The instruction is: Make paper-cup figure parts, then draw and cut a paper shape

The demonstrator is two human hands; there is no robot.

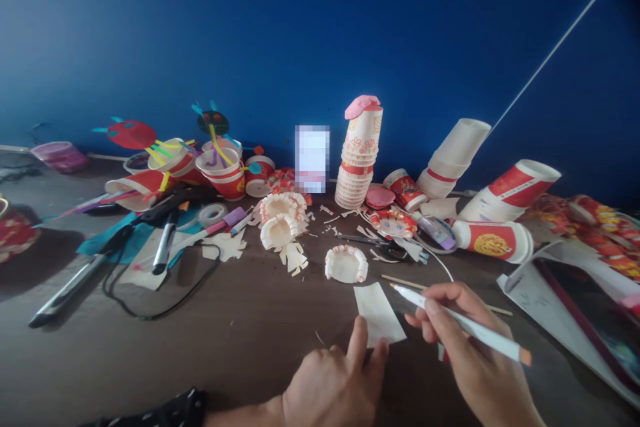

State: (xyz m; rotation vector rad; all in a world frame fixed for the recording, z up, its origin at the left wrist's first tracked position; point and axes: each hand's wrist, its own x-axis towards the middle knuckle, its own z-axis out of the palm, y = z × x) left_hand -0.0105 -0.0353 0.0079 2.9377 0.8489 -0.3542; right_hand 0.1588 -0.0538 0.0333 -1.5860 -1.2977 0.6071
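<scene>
A small white rectangle of paper [377,312] lies on the dark table in front of me. With index finger and thumb stretched out and apart, my left hand [336,380] presses on its near edge; the other fingers are partly hidden. To the right, my right hand [467,340] grips a white marker [460,320] with an orange end. Its uncapped tip hovers beside the paper's upper right corner, seemingly not touching it. Just beyond the paper sits a ring-shaped piece made from a cut paper cup [346,264]. A thin wooden stick [403,281] lies behind the marker.
Several stacked cups [360,160] stand at the back, with tilted stacks [453,153] to their right. Scissors [360,238] lie among scraps. At left are a hot glue gun [163,210], a tape roll [213,215] and decorated cups [220,170]. A phone [590,313] rests at right.
</scene>
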